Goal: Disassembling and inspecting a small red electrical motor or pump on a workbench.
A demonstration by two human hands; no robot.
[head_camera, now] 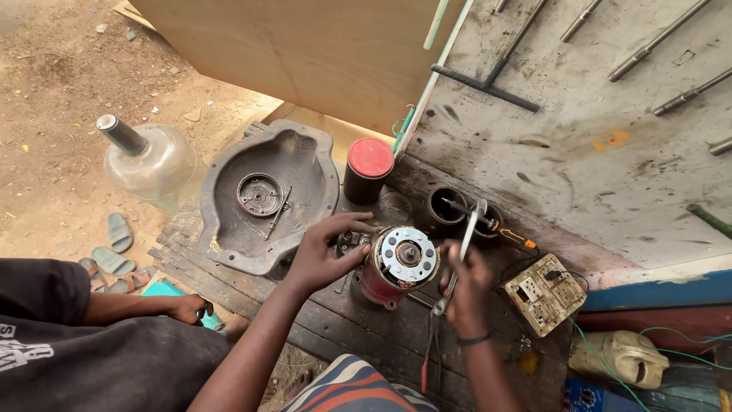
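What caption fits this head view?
Left hand steadies a red electric motor on a wooden bench; right hand holds pliers beside it.

— Where's the motor (398, 265) from my view?
— On the surface (335, 320), between my hands: left hand (324, 252) on its left side, right hand (465, 286) just right, holding pliers (450, 294).
— Behind it?
— A canister (367, 169); the housing (267, 200) lies left, the socket box (545, 294) right.
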